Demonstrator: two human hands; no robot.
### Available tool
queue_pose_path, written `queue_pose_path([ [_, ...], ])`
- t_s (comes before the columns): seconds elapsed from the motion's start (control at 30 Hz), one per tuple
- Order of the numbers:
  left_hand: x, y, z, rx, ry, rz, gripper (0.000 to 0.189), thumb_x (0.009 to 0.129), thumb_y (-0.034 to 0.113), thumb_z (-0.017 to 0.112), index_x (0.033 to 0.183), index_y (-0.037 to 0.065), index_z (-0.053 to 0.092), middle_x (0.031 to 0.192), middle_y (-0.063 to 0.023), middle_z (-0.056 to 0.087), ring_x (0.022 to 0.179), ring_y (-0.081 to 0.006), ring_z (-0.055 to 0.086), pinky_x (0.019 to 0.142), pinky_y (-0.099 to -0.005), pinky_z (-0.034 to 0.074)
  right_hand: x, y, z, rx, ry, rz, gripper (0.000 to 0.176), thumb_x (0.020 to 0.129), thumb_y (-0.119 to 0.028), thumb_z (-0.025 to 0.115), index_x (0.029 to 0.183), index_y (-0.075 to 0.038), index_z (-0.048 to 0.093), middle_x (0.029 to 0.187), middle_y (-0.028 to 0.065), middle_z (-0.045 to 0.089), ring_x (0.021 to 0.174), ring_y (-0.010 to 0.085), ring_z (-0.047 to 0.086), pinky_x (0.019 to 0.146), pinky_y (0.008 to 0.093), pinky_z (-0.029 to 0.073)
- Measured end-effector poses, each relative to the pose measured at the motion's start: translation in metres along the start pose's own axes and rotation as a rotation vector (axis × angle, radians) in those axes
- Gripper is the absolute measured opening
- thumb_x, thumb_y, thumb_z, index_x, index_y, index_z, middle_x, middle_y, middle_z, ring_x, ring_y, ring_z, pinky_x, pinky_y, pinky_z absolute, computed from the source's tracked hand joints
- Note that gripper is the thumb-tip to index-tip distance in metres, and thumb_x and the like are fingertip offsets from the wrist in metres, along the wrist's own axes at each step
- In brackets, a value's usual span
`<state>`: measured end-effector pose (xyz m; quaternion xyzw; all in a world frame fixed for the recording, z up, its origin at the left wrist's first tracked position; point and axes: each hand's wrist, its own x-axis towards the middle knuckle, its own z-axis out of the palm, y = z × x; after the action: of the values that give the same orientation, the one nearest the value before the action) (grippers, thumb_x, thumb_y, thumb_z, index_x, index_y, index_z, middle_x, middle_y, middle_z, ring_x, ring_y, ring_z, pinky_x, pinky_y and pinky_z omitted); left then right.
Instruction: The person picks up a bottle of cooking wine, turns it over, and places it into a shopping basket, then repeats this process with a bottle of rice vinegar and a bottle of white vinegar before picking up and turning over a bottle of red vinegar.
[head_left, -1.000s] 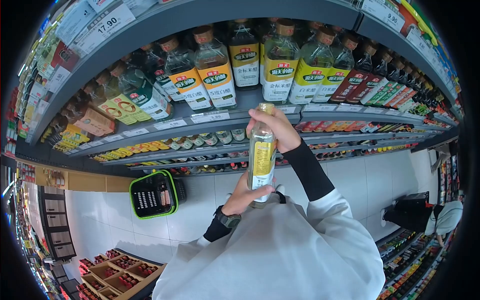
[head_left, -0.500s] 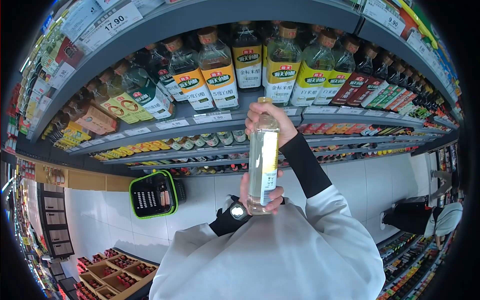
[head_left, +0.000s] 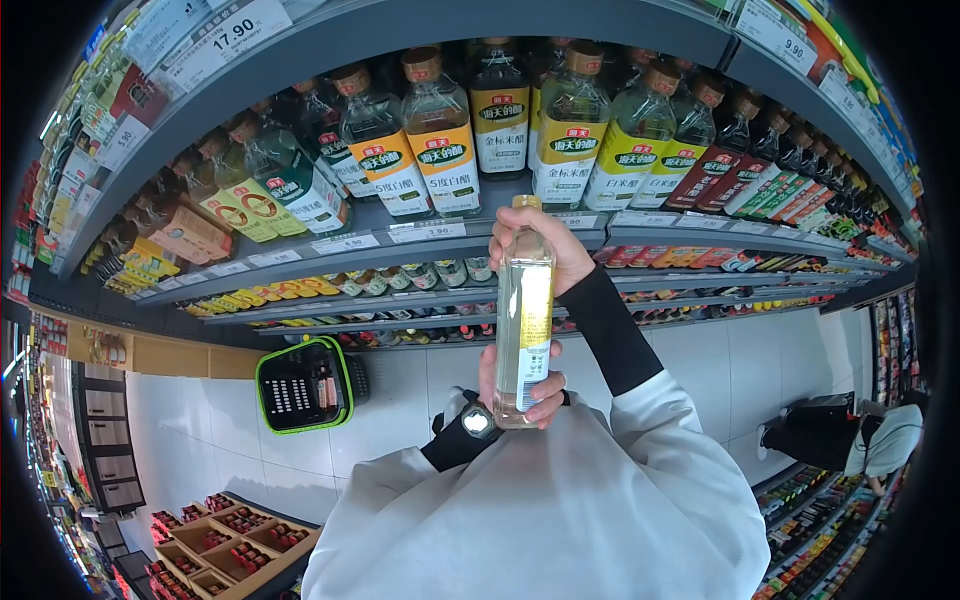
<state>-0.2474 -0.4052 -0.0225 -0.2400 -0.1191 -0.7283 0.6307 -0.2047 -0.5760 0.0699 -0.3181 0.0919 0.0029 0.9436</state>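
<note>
Between both sets of fingers, a clear bottle (head_left: 512, 325) of pale liquid aims its gold cap (head_left: 526, 201) at the shelf (head_left: 485, 215).
Curled around the neck are the right fingers (head_left: 502, 237), the cap just beyond them; the left fingers (head_left: 546, 391) clasp the lower body, base just past them. Its long axis runs outward from the wearer's top (head_left: 530, 500), label (head_left: 538, 340) facing up between both grips. I'd guess it's weighty, stiff and slick, breakable if glass; neck and base look the surest holds.
</note>
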Motion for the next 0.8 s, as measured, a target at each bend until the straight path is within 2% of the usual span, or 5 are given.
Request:
queue_pose_path([
  [0.27, -0.003, 0.002, 0.007, 0.032, 0.068, 0.013, 0.082, 0.08, 0.059, 0.061, 0.138, 0.009, 0.031, 0.089, -0.0126, 0.051, 0.072, -0.0292, 0.058, 0.071, -0.0461, 0.052, -0.006, -0.002, 0.006, 0.032, 0.009, -0.026, 0.021, 0.09, -0.025, 0.061, 0.076, -0.01, 0.056, 0.073, 0.0018, 0.058, 0.074, 0.0179, 0.061, 0.077, 0.032, 0.052],
  [0.47, -0.007, 0.011, 0.045, 0.647, 0.603, 0.04, 0.081, 0.08, 0.063, 0.056, 0.138, 0.009, 0.037, 0.096, -0.0167, 0.056, 0.079, -0.0311, 0.06, 0.073, -0.0445, 0.05, -0.016, -0.011, 0.019, -0.005, 0.037, -0.064, 0.019, 0.09, -0.025, 0.06, 0.087, -0.007, 0.057, 0.089, 0.0104, 0.064, 0.091, 0.0242, 0.065, 0.091, 0.0393, 0.052],
  [0.6, 0.0, 0.005, 0.055, 1.258, 1.087, 0.184, 0.055, 0.088, 0.034, 0.06, 0.128, -0.001, 0.046, 0.105, -0.0169, 0.062, 0.092, -0.0273, 0.065, 0.079, -0.0413, 0.055, -0.017, -0.009, 0.009, -0.165, -0.029, -0.066, 0.019, 0.091, -0.025, 0.061, 0.09, -0.007, 0.058, 0.09, 0.0105, 0.063, 0.091, 0.0238, 0.064, 0.086, 0.0409, 0.054],
  [0.63, 0.0, 0.005, 0.055, 1.209, 1.069, 0.197, 0.046, 0.089, 0.023, 0.061, 0.125, -0.003, 0.048, 0.104, -0.0152, 0.064, 0.094, -0.0247, 0.065, 0.08, -0.0388, 0.056, -0.016, -0.009, 0.006, -0.175, -0.03, -0.058, 0.019, 0.091, -0.025, 0.061, 0.09, -0.007, 0.058, 0.089, 0.0097, 0.063, 0.09, 0.0234, 0.064, 0.084, 0.0408, 0.054],
  [0.8, -0.003, 0.001, 0.051, 0.787, 0.776, 0.146, 0.074, 0.082, 0.041, 0.067, 0.136, 0.0, 0.037, 0.11, -0.0158, 0.059, 0.094, -0.0267, 0.063, 0.082, -0.0397, 0.053, -0.016, -0.006, 0.01, -0.144, 0.013, 0.005, 0.018, 0.09, -0.025, 0.061, 0.087, -0.008, 0.056, 0.084, 0.0062, 0.061, 0.085, 0.0219, 0.063, 0.079, 0.0395, 0.055],
])
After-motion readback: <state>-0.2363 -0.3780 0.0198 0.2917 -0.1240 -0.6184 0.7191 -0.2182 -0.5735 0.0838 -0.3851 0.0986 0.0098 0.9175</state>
